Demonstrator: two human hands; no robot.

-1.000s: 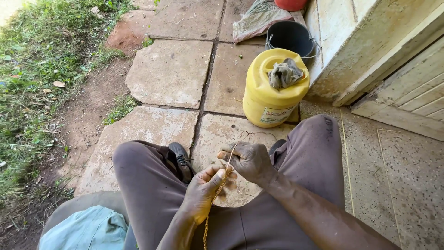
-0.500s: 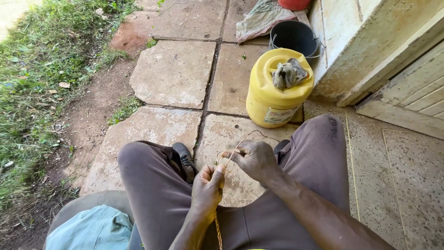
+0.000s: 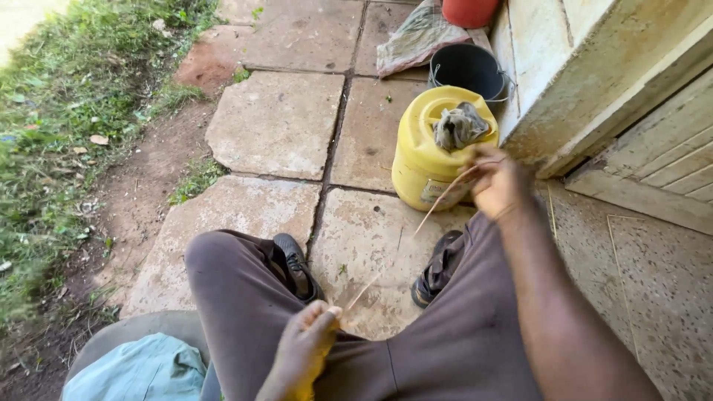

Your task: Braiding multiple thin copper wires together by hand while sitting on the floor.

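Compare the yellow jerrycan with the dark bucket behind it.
The yellow jerrycan is bright yellow, while the dark bucket is black or very dark blue. The jerrycan is closed on top, with a grey rag lying on it; the bucket is open at the top, with a thin wire handle at its rim. The jerrycan stands nearer the person, the bucket further off. Both stand upright on the paving slabs beside the wall.

Person seen from above: loose grey-brown cloth trousers (image 3: 245, 297) cover both legs; dark strapped sandals (image 3: 440, 269) with black soles are worn on the feet. Both forearms are bare, without sleeves, and the hands carry no gloves, rings or watch.
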